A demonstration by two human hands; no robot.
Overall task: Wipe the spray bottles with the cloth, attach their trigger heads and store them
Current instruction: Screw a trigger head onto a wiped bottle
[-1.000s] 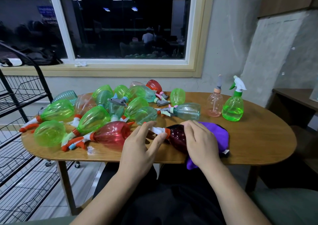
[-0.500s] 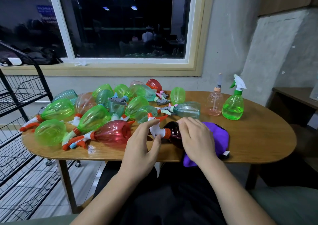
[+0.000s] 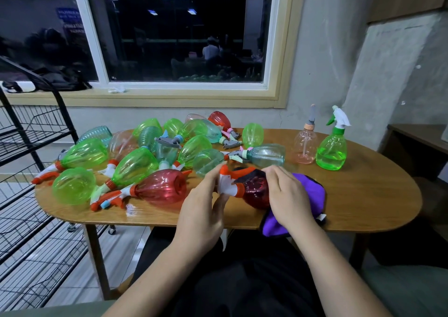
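Lying on its side at the table's point(image 3: 363, 195) near edge, the red bottle point(image 3: 255, 192) points its neck left, where the left hand point(image 3: 201, 210) pinches the trigger head point(image 3: 228, 187) while the right hand point(image 3: 288, 195) clasps the body over the cloth point(image 3: 309, 195).

Under the right hand point(image 3: 288, 195) the dark red spray bottle point(image 3: 255, 192) is gleaming, glossy translucent plastic; the purple cloth point(image 3: 312, 190) beside it is looking matt, the wooden table point(image 3: 375, 195) smooth.
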